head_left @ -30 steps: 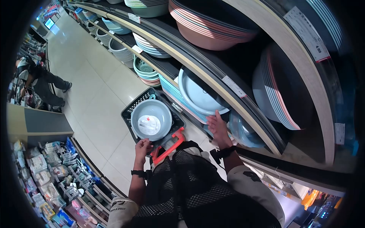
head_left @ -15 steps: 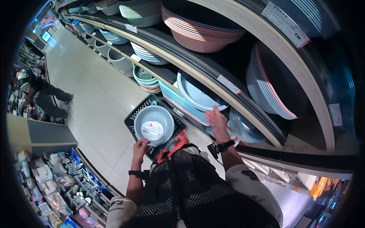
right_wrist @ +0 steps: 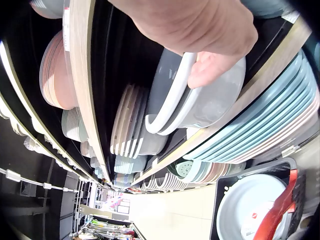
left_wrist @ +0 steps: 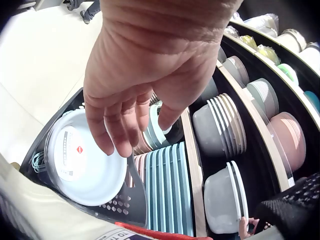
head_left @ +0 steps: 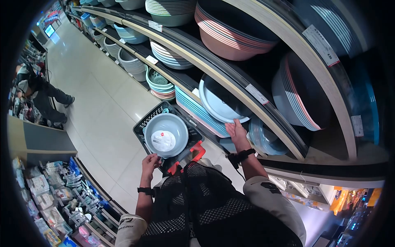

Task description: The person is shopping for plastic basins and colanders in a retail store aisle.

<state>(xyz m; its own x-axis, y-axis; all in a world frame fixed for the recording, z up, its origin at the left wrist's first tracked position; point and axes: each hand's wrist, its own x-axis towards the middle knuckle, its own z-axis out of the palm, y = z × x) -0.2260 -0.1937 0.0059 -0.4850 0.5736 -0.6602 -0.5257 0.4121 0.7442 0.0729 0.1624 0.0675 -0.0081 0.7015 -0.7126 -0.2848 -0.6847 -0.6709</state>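
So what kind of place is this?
Most likely a shop for household goods: there are stacks of basins, a shelf tag reading 4.90 like a price, and a shopping basket holding a labelled basin.

Nested pink tubs (head_left: 230, 47) stand near a stack of grey tubs (head_left: 284, 101) (one pink rim among them); across the pale floor (head_left: 98, 107) is another person (head_left: 43, 92), with packaged goods (head_left: 53, 199) nearer the camera.
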